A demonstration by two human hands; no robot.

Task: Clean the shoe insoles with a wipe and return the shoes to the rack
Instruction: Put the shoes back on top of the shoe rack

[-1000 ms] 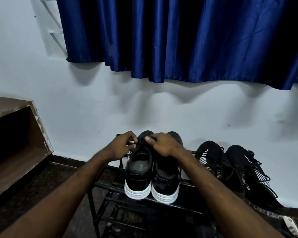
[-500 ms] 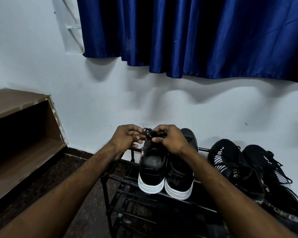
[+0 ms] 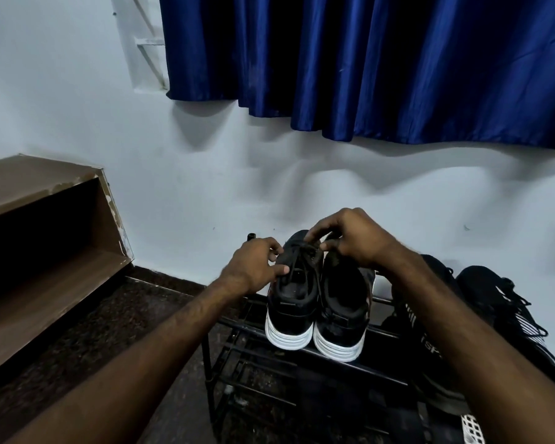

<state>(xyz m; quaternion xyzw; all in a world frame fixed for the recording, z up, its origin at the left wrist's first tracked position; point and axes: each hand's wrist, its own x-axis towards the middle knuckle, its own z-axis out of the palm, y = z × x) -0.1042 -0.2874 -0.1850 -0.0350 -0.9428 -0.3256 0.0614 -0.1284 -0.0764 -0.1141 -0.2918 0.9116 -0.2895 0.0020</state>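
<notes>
Two black sneakers with white soles stand side by side, heels toward me, on the top tier of a black metal shoe rack point(image 3: 327, 355). My left hand point(image 3: 253, 267) grips the left sneaker point(image 3: 290, 310) at its laced upper, thumb on the inner edge. My right hand point(image 3: 350, 238) rests over the tongue of the right sneaker point(image 3: 342, 318), fingers pinching the dark laces. No wipe is visible.
A second pair of black mesh sports shoes point(image 3: 500, 309) sits on the rack to the right. A brown wooden shelf unit point(image 3: 48, 238) stands at the left on the dark speckled floor point(image 3: 116, 334). A blue curtain point(image 3: 366, 65) hangs on the white wall behind.
The view has shifted left and downward. My right hand has risen to the top of the laces, and my left hand has closed onto the left sneaker's side.
</notes>
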